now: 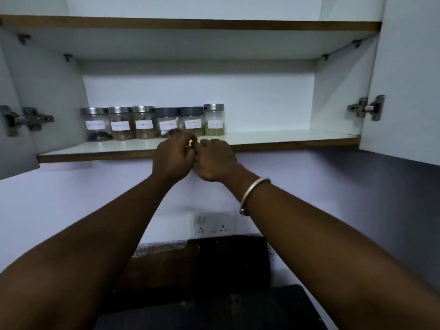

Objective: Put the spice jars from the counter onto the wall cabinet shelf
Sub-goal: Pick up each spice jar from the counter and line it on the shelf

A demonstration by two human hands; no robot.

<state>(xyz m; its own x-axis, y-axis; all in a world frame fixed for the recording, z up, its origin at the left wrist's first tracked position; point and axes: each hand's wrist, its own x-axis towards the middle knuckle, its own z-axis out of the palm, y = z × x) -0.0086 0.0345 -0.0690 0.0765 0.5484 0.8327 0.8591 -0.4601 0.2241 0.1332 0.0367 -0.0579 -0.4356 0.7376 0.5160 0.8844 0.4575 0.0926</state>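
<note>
Several clear spice jars with white labels stand in a row on the lower shelf (285, 136) of the open wall cabinet. The leftmost jar (96, 123) has a steel lid, two in the middle have dark lids, and the rightmost jar (214, 119) holds green flakes. My left hand (175, 154) and my right hand (215, 160) are raised side by side at the shelf's front edge, just below the jars. Both hands have curled fingers and touch each other. Neither holds a jar. A metal bangle sits on my right wrist.
The shelf is bare to the right of the jars. An upper shelf (190, 25) spans above. Both cabinet doors stand open, with hinges (366, 107) at the sides. A wall socket (213, 226) sits below, above a dark counter (214, 306).
</note>
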